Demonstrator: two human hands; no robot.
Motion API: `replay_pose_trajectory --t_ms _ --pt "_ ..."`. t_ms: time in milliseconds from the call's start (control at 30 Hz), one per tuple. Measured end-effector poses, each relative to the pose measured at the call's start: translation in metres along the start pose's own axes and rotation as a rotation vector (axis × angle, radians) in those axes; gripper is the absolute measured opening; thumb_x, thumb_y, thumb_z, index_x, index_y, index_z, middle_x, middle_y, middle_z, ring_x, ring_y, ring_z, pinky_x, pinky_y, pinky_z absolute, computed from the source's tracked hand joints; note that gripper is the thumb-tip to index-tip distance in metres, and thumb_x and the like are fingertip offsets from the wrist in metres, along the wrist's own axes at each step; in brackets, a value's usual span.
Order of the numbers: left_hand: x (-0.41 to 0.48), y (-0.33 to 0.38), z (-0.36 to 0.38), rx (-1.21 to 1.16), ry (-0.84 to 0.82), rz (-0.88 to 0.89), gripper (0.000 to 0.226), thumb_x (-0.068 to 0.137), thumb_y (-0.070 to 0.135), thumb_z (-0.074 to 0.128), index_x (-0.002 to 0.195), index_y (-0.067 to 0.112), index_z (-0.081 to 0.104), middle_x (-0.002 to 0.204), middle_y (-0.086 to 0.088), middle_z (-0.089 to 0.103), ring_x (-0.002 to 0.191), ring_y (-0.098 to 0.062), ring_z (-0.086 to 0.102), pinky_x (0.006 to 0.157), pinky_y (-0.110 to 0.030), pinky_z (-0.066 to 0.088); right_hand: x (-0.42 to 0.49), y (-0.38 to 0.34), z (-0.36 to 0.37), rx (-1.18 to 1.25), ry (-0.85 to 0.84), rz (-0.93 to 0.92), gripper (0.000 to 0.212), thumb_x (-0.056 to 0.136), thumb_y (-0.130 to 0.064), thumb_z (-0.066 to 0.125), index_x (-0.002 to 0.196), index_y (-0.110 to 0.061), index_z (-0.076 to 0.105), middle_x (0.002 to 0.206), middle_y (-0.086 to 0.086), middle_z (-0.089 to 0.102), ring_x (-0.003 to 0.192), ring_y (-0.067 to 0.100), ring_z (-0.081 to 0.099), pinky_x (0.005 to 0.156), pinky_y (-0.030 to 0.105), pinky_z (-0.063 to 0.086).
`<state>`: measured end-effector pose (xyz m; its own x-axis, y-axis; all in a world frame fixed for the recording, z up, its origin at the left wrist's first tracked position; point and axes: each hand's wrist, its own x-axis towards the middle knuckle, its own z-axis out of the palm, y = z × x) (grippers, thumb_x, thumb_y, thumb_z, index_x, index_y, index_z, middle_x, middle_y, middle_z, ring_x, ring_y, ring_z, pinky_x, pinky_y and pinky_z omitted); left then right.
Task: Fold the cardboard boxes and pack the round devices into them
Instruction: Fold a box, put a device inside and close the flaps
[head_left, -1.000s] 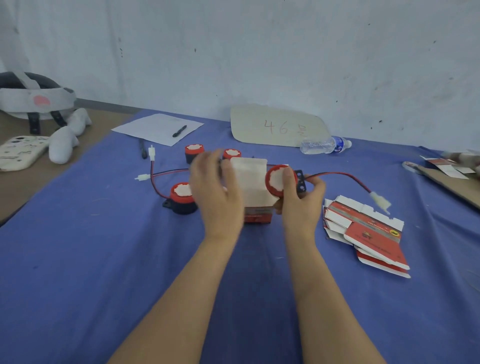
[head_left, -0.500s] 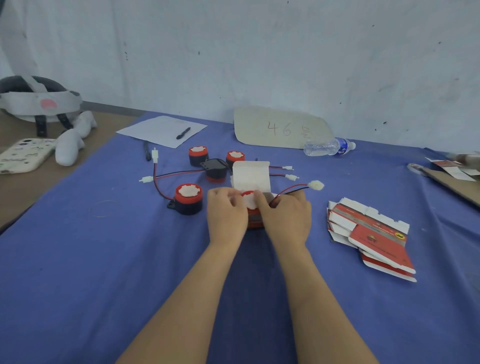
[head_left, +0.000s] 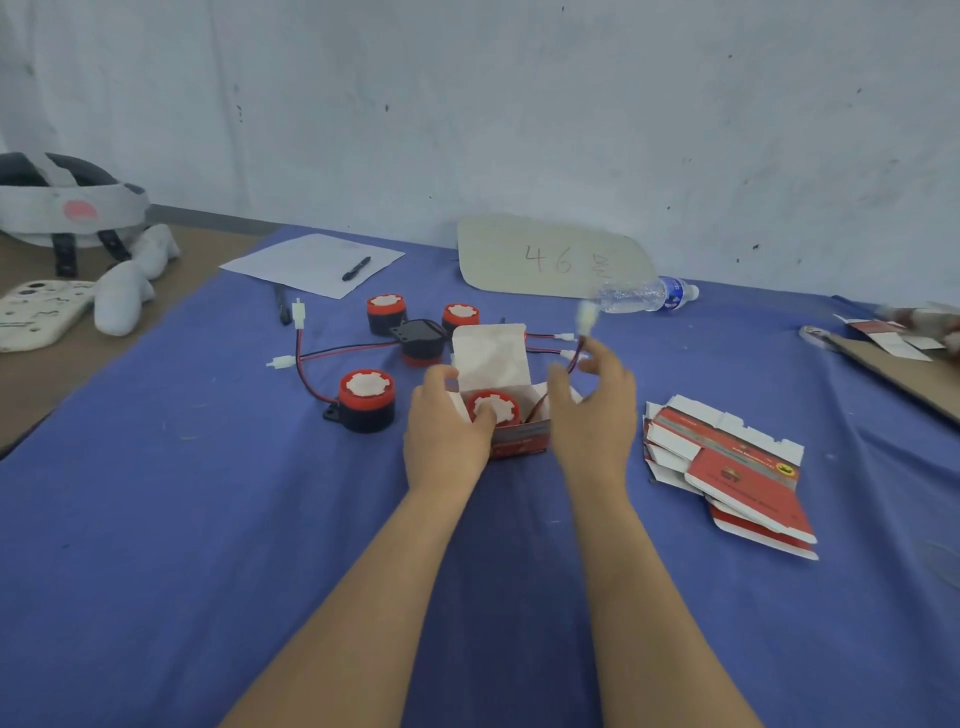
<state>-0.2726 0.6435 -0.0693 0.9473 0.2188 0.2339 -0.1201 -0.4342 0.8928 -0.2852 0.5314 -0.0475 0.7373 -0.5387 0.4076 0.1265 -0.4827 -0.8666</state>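
Note:
A small red and white cardboard box (head_left: 519, 441) stands mid-table with its lid flap (head_left: 491, 356) up. Inside it sits a round red and black device (head_left: 496, 408). My left hand (head_left: 447, 426) holds the box's left side, thumb resting on the device. My right hand (head_left: 592, 410) hovers just right of the box and pinches the device's red and black wire (head_left: 574, 358); its white plug (head_left: 587, 317) is blurred above my fingers. Several more round devices (head_left: 366, 400) lie behind and to the left. A pile of flat unfolded boxes (head_left: 727, 467) lies at the right.
A blue cloth (head_left: 208, 519) covers the table. At the back lie a sheet of paper with a pen (head_left: 311, 262), a cardboard sign (head_left: 550, 257) and a water bottle (head_left: 644, 296). A headset (head_left: 57, 202) and a phone case (head_left: 36, 312) sit at the far left.
The device went from my right hand into the box. Now my right hand has lifted off the box, raising the wire and plug; my left hand still steadies the box.

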Motion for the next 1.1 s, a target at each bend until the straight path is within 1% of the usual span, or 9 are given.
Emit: replay_pose_trajectory --t_ms 133,233,433,533,633,733,833,967,1100 --pt "0.0 0.001 0.001 -0.054 0.01 -0.027 0.087 0.084 0.023 0.071 0.149 0.024 0.014 0.133 -0.006 0.051 0.118 -0.024 0.054 0.094 -0.043 0.05 0.005 0.003 -0.004 0.035 0.035 -0.046 0.015 0.095 -0.025 0.056 0.096 -0.015 0.066 0.093 -0.001 0.053 0.077 0.011 0.05 0.07 0.02 0.036" --pt "0.0 0.0 0.001 -0.281 0.055 -0.156 0.097 0.083 0.02 0.072 0.152 0.024 0.003 0.144 -0.005 0.042 0.125 -0.023 0.049 0.092 -0.033 0.048 0.007 0.006 -0.004 -0.044 0.011 -0.042 0.02 0.096 -0.023 0.053 0.088 -0.01 0.066 0.087 0.005 0.064 0.079 0.017 0.058 0.06 0.016 0.033" --pt "-0.001 -0.005 0.009 -0.194 -0.083 -0.127 0.049 0.081 0.035 0.072 0.114 0.022 0.038 0.096 0.013 0.054 0.095 -0.015 0.055 0.056 -0.013 0.037 0.004 0.002 -0.004 0.085 -0.069 -0.006 0.018 0.091 -0.015 0.061 0.075 -0.024 0.059 0.072 -0.004 0.066 0.069 0.007 0.064 0.058 0.011 0.045" --pt "-0.003 -0.006 0.012 -0.119 -0.139 -0.049 0.052 0.082 0.039 0.071 0.121 0.018 0.044 0.108 0.008 0.06 0.092 -0.011 0.055 0.056 -0.012 0.037 0.003 0.003 0.0 0.067 -0.124 0.03 0.005 0.089 -0.018 0.063 0.084 -0.016 0.063 0.071 -0.006 0.067 0.072 0.01 0.066 0.057 0.011 0.047" --pt "-0.002 -0.007 0.012 -0.123 -0.128 -0.047 0.043 0.083 0.036 0.071 0.116 0.019 0.049 0.11 0.004 0.063 0.091 -0.011 0.057 0.056 -0.013 0.037 0.005 0.003 -0.001 0.279 -0.191 0.183 0.018 0.091 -0.024 0.061 0.077 -0.012 0.066 0.077 0.007 0.073 0.077 0.022 0.071 0.069 0.028 0.057" --pt "-0.001 -0.007 0.012 -0.119 -0.097 -0.042 0.043 0.083 0.034 0.071 0.116 0.017 0.049 0.115 0.001 0.06 0.098 -0.014 0.058 0.061 -0.014 0.04 0.007 0.002 -0.005 0.494 -0.179 0.338 0.032 0.096 -0.027 0.054 0.07 -0.011 0.064 0.066 0.007 0.072 0.061 0.017 0.07 0.055 0.022 0.055" --pt "0.0 -0.005 0.01 -0.108 -0.065 -0.045 0.057 0.083 0.033 0.072 0.13 0.014 0.046 0.129 -0.005 0.05 0.11 -0.018 0.055 0.076 -0.022 0.046 0.01 0.008 -0.007 0.393 -0.078 0.392 0.029 0.096 -0.03 0.054 0.082 -0.005 0.06 0.056 -0.001 0.068 0.048 0.009 0.061 0.048 0.02 0.048" --pt "-0.003 -0.003 0.009 -0.152 -0.056 -0.087 0.084 0.082 0.033 0.074 0.147 0.015 0.023 0.145 -0.002 0.041 0.128 -0.019 0.045 0.083 -0.019 0.038 0.013 0.012 -0.011 0.183 0.011 0.321 0.025 0.09 -0.029 0.061 0.1 -0.009 0.048 0.084 0.009 0.066 0.067 0.017 0.057 0.055 0.024 0.04" --pt "-0.005 -0.003 0.008 -0.18 -0.036 -0.099 0.088 0.083 0.028 0.073 0.15 0.018 0.016 0.133 -0.003 0.055 0.112 -0.019 0.057 0.076 -0.022 0.043 0.011 0.013 -0.013 -0.143 -0.017 0.098 0.018 0.095 -0.028 0.055 0.092 -0.01 0.052 0.081 0.002 0.054 0.069 0.019 0.049 0.06 0.027 0.033"
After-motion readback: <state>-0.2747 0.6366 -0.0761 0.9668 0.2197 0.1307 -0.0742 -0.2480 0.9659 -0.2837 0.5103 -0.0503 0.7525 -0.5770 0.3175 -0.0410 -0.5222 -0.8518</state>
